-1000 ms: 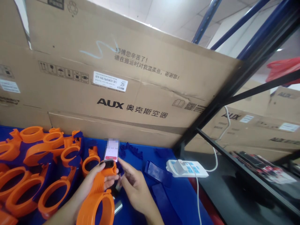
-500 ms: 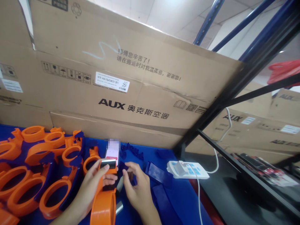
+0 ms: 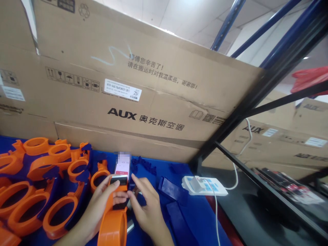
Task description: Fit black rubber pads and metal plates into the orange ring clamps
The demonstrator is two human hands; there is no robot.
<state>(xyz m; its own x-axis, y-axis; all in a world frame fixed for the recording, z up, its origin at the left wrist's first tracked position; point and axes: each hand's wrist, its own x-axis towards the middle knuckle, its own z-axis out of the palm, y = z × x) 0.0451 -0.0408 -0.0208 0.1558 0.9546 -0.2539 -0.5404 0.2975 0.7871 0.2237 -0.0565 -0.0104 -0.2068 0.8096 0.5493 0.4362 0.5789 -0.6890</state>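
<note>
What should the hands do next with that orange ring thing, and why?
Probably press the small dark piece into the orange clamp's top. The left hand grips the clamp just below it, and the right hand's fingertips pinch that piece right against its edge.

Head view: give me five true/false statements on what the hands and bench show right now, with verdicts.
1. The left hand holds an orange ring clamp. True.
2. The right hand rests on the white power strip. False: its fingertips are at the clamp's top end, and the strip lies apart to the right.
3. A phone stands just behind the hands with its screen lit. True.
4. The loose orange rings are piled to the right of the hands. False: they lie on the left side of the blue table.
5. The cardboard box behind the table reads AUX. True.
</note>
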